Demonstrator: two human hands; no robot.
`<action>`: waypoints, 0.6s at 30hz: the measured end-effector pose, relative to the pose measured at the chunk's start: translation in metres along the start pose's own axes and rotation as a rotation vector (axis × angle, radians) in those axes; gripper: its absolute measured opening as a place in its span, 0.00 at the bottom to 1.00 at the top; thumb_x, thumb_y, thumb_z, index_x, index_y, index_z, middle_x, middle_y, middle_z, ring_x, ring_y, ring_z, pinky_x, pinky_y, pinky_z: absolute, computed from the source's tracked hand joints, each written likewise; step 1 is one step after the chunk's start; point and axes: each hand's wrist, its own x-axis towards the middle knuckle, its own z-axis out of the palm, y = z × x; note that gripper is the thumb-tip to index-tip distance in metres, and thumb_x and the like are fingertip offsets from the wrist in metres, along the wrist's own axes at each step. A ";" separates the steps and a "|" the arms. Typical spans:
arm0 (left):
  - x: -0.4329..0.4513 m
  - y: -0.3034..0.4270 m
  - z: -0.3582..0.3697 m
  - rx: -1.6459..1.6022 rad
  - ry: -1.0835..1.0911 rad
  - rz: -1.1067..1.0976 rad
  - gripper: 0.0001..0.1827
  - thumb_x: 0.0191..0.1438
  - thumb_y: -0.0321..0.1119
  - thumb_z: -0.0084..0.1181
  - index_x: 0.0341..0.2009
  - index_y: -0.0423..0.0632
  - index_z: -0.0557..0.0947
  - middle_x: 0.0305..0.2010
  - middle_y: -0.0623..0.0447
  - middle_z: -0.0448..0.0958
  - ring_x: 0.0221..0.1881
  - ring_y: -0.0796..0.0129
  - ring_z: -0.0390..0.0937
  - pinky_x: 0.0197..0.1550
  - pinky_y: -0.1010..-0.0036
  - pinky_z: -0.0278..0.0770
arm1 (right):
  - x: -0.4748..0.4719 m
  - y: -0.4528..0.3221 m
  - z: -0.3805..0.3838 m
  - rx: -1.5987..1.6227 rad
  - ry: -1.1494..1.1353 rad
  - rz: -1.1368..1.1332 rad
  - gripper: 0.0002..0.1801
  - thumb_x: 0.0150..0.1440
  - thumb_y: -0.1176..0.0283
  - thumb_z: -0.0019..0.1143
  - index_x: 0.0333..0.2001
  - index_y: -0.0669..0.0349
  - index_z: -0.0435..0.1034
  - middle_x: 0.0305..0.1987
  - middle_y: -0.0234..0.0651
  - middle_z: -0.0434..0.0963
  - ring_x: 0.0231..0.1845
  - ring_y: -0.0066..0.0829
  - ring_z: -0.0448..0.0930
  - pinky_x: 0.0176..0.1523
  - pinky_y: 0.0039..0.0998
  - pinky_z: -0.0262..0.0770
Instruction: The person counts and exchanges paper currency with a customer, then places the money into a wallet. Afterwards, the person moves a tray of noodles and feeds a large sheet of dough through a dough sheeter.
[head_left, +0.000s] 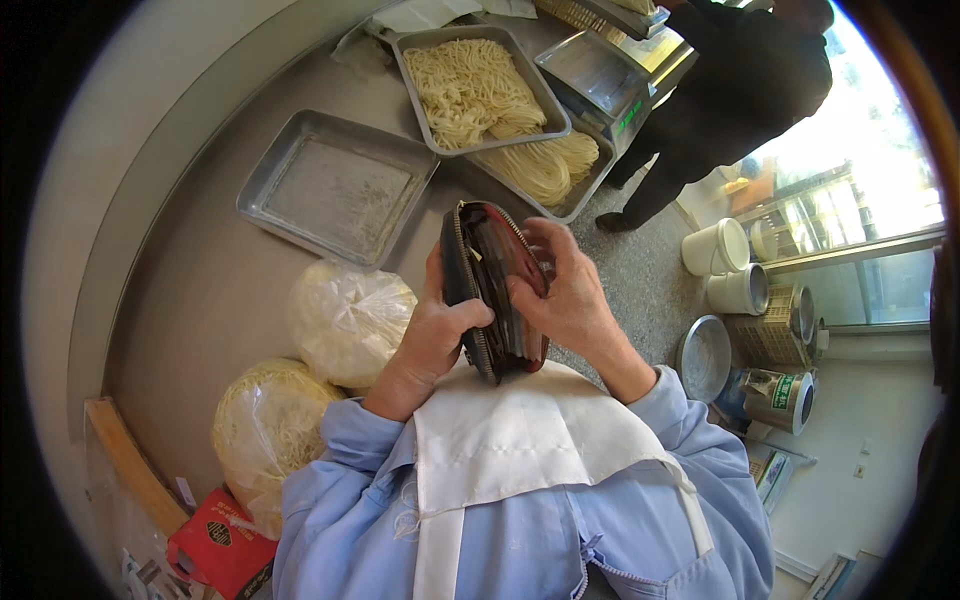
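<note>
A dark zip-around wallet (501, 289) is unzipped and spread apart in front of my chest, its reddish lining and inner compartments facing up. My left hand (439, 330) grips its left side, with the thumb over the zipper edge. On the other side, my right hand (566, 292) holds the right edge, the thumb inside against the compartments and the fingers around the outside. What the compartments contain is too dark to tell. Beyond the wallet, a metal tray (345, 187) holds only pale residue. Clear plastic bags of noodles (349, 319) lie left of my left hand.
Fresh noodles (480, 90) fill another metal tray, which overlaps a lower noodle tray (600, 169). A weighing scale (600, 71) stands behind them. At the upper right is a person in dark clothes (720, 90). White buckets (716, 247) and a metal basin (705, 358) line the right side.
</note>
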 end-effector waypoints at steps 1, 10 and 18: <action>-0.001 0.005 0.000 -0.024 0.003 -0.045 0.47 0.38 0.20 0.49 0.67 0.46 0.53 0.57 0.48 0.67 0.55 0.63 0.70 0.59 0.71 0.69 | 0.001 -0.001 -0.001 -0.041 0.022 0.008 0.32 0.48 0.79 0.57 0.59 0.65 0.59 0.49 0.47 0.74 0.45 0.34 0.79 0.47 0.31 0.77; -0.002 0.011 -0.008 -0.167 -0.103 -0.138 0.43 0.37 0.22 0.46 0.65 0.46 0.60 0.54 0.49 0.70 0.55 0.62 0.71 0.59 0.71 0.70 | 0.004 0.013 -0.007 -0.076 0.006 -0.295 0.21 0.46 0.83 0.54 0.47 0.60 0.71 0.64 0.50 0.61 0.56 0.44 0.74 0.53 0.34 0.74; -0.002 0.014 0.007 -0.068 -0.075 -0.074 0.48 0.33 0.22 0.45 0.66 0.48 0.58 0.57 0.49 0.67 0.57 0.62 0.69 0.60 0.71 0.69 | 0.000 -0.008 -0.001 -0.168 -0.055 -0.176 0.16 0.44 0.75 0.63 0.39 0.62 0.70 0.65 0.55 0.58 0.61 0.57 0.68 0.61 0.40 0.68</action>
